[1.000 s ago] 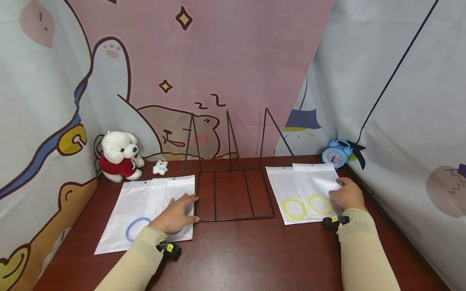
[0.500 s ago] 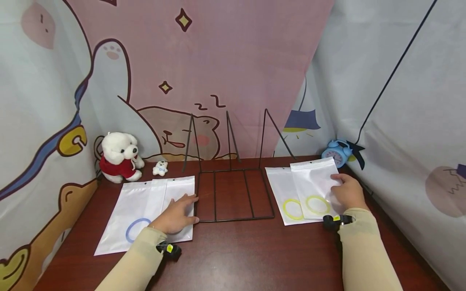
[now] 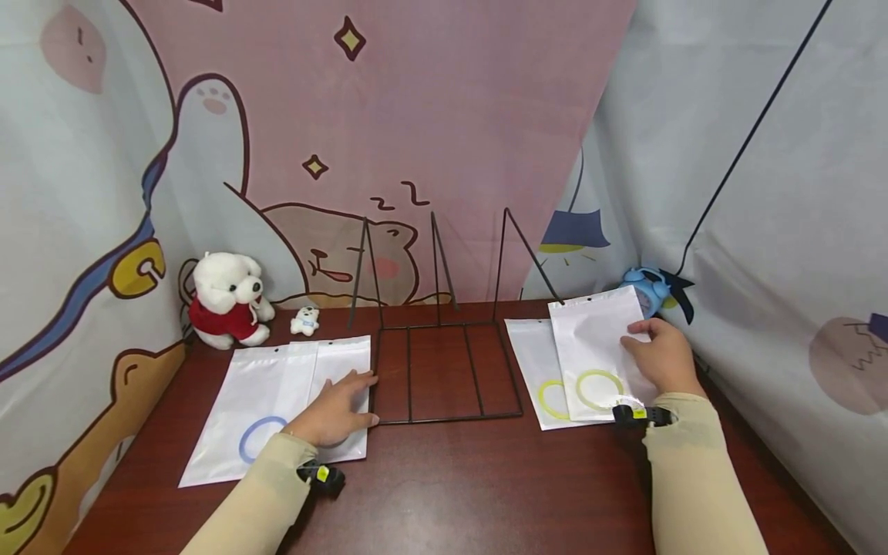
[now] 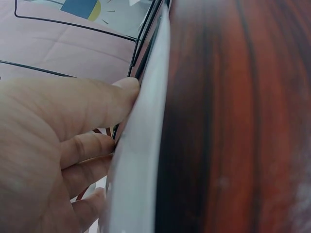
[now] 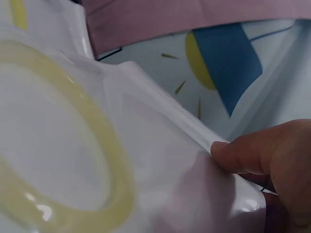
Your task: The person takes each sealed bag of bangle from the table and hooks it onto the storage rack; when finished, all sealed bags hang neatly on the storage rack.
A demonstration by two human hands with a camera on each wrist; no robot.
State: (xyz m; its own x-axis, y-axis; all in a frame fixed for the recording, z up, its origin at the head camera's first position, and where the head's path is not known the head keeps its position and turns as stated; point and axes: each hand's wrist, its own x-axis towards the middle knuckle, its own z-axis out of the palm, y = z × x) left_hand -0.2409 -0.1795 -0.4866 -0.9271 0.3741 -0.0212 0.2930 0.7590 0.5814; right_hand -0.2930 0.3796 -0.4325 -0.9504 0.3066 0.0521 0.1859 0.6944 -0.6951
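Observation:
My right hand [image 3: 662, 358] pinches the right edge of a white zip bag [image 3: 590, 331] between thumb and fingers. The bag is partly lifted, and a yellow ring [image 5: 121, 174] shows at its lower part. Beneath it lies a second white bag [image 3: 529, 351], its yellow ring half covered. My left hand [image 3: 329, 416] rests with spread fingers on a white bag [image 3: 350, 354], its fingertips at the left side of a black wire rack [image 3: 447, 419]. A further white bag [image 3: 229, 416] with a blue ring [image 3: 267, 420] overlaps that one.
At the back left sit a white plush dog [image 3: 229, 297] in red and a tiny white bear figure [image 3: 305, 321]. A blue alarm clock [image 3: 648, 289] stands behind the lifted bag. The rack's upright wires [image 3: 499, 262] rise at the back.
My right hand has taken hold of the upper right bag and raised it, shifting it slightly left. The bag now covers more of the clock and lower yellow ring. My left hand stays put.

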